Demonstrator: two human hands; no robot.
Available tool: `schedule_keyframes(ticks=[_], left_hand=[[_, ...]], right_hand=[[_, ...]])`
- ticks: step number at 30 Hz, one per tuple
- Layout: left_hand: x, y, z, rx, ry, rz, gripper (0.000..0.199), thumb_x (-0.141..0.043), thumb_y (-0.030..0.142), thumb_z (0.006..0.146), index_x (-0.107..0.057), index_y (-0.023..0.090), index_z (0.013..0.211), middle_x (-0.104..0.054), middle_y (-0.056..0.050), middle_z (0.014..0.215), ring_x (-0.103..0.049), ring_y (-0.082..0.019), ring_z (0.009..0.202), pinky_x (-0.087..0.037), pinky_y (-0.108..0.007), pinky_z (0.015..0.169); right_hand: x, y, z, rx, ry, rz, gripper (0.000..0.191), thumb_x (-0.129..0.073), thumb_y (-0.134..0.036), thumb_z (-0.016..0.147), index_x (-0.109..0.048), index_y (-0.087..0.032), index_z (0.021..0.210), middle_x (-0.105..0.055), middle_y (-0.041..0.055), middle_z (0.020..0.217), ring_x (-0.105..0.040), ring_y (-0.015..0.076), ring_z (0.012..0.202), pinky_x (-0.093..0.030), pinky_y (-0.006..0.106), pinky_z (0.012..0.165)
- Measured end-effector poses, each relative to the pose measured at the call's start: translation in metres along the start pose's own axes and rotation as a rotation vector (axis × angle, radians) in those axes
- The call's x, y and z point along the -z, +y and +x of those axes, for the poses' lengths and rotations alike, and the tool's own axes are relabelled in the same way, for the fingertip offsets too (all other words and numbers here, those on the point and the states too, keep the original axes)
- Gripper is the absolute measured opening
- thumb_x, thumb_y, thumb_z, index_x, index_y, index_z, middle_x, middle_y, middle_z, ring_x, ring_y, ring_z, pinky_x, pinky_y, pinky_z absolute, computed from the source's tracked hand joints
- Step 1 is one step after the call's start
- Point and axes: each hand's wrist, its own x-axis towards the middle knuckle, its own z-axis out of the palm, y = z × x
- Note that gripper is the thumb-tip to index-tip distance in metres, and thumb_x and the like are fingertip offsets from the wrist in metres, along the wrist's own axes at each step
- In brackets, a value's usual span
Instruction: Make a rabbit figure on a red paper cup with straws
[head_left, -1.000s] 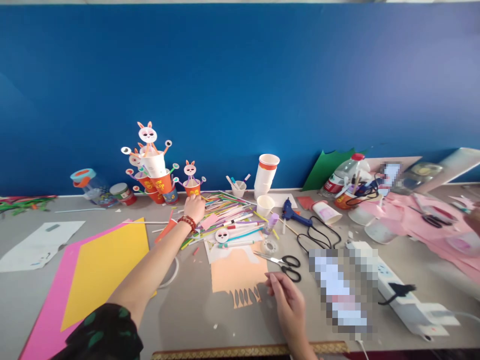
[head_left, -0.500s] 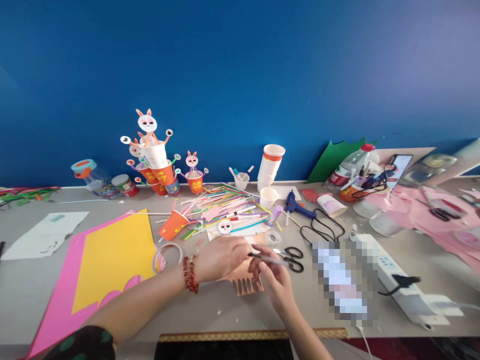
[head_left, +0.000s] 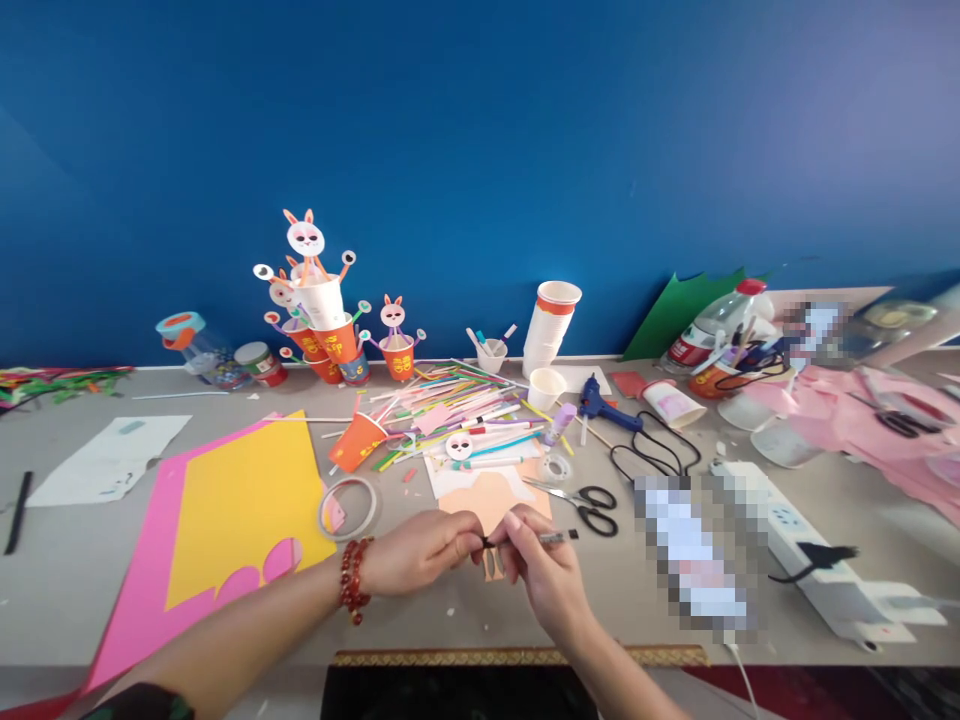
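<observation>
My right hand [head_left: 551,575] is closed around a marker pen [head_left: 556,537], its grey barrel and dark end sticking out to the right. At the pen's other end, my left hand [head_left: 424,552], with red beads at the wrist, pinches the black tip or cap; the fingers partly hide it. Under both hands lies a peach paper sheet [head_left: 499,498] with cut-out slots along its near edge. Black-handled scissors [head_left: 596,512] rest to the right of it. A white rabbit-face disc [head_left: 459,446] lies beyond, on the pile of coloured sticks [head_left: 480,400].
Yellow and pink paper [head_left: 247,500] and a tape roll [head_left: 349,508] lie left. Behind stand rabbit-decorated cups [head_left: 330,340] and stacked paper cups [head_left: 551,330]. A blue glue gun [head_left: 609,405], a power strip [head_left: 787,545] and cables are at right.
Both hands have come nearer to me and together, with the left fingers now on the pen's black end. More of the peach paper and scissors shows. The view has shifted slightly.
</observation>
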Motion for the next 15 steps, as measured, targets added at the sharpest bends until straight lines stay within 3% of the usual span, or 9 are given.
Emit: schedule_keyframes(ticks=[5, 10, 13, 15], left_hand=[[-0.014, 0.0, -0.016, 0.147, -0.124, -0.534, 0.048, -0.035, 0.067, 0.096, -0.046, 0.02, 0.092, -0.041, 0.006, 0.065, -0.036, -0.009, 0.052, -0.033, -0.022, 0.051], [-0.026, 0.002, -0.026, 0.286, -0.281, -1.054, 0.045, -0.048, 0.067, 0.092, -0.038, 0.023, 0.093, -0.03, 0.01, 0.062, -0.018, -0.005, 0.044, -0.023, -0.02, 0.044], [-0.027, 0.002, -0.029, 0.291, -0.351, -1.154, 0.04, -0.043, 0.064, 0.095, -0.039, 0.025, 0.099, -0.024, 0.011, 0.06, -0.012, -0.006, 0.042, -0.02, -0.019, 0.043], [-0.026, 0.001, -0.029, 0.246, -0.294, -0.992, 0.041, -0.037, 0.065, 0.096, -0.041, 0.024, 0.101, -0.027, 0.01, 0.06, -0.017, -0.007, 0.043, -0.025, -0.02, 0.045]], right_hand=[[-0.006, -0.003, -0.017, -0.042, -0.029, -0.019, 0.044, -0.059, -0.053, 0.091, -0.066, -0.016, 0.067, -0.048, -0.0045, 0.042, -0.038, 0.0077, 0.036, -0.032, 0.023, 0.044], [-0.011, -0.006, -0.026, -0.076, -0.054, 0.016, 0.048, -0.059, -0.056, 0.09, -0.064, -0.016, 0.064, -0.044, -0.0051, 0.041, -0.034, 0.0062, 0.034, -0.026, 0.022, 0.041], [-0.012, -0.008, -0.027, -0.107, -0.062, 0.038, 0.048, -0.06, -0.057, 0.089, -0.063, -0.016, 0.064, -0.042, -0.006, 0.042, -0.033, 0.0056, 0.034, -0.024, 0.021, 0.04], [-0.012, -0.006, -0.025, -0.102, -0.075, 0.028, 0.048, -0.059, -0.057, 0.09, -0.064, -0.016, 0.064, -0.042, -0.0059, 0.042, -0.034, 0.006, 0.035, -0.025, 0.021, 0.041]])
